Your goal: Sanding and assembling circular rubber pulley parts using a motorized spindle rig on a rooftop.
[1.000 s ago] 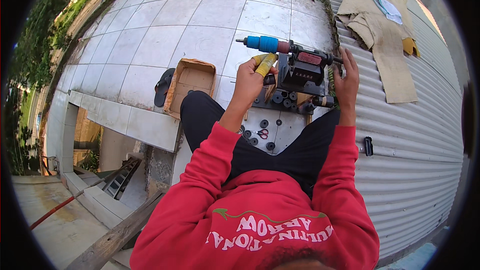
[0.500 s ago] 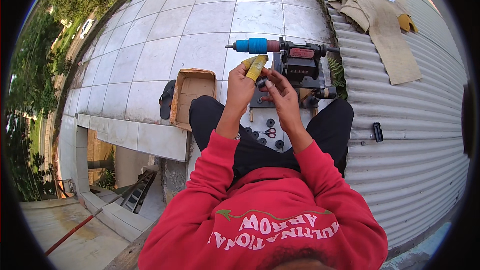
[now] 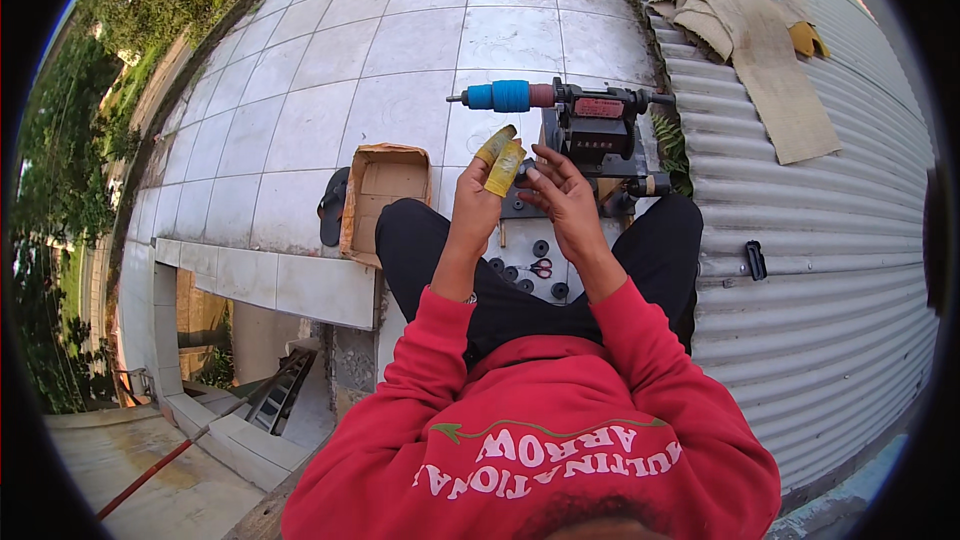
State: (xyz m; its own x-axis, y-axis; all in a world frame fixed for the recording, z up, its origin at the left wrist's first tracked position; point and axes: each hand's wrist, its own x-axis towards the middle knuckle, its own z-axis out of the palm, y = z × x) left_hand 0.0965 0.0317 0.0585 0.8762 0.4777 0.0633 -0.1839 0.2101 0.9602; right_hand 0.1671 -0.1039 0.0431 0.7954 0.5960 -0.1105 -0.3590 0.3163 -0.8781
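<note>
Yellow wraps (image 3: 504, 168) cover two outstretched fingers of my left hand (image 3: 474, 208), which is raised in front of the winding machine. Close to those fingers, my right hand (image 3: 570, 205) pinches a small black spool (image 3: 523, 171), mostly covered by fingers. Whether the left fingers touch the spool, I cannot tell. Just beyond my hands stands the black winding machine (image 3: 596, 135) with a counter. Its horizontal spindle carries a blue sleeve wound with blue thread (image 3: 511, 95) and a reddish section (image 3: 541, 95).
Several black spools (image 3: 560, 290) and small red-handled scissors (image 3: 541, 267) lie between my legs. An open cardboard box (image 3: 383, 180) and a dark sandal (image 3: 333, 206) are at left. Corrugated roofing (image 3: 800, 340) runs along the right, with burlap (image 3: 775, 70) and a black clip-like part (image 3: 755, 260) on it.
My left hand has lowered slightly and its yellow-wrapped fingers have turned and spread apart. The right hand keeps the spool, now a little lower.
</note>
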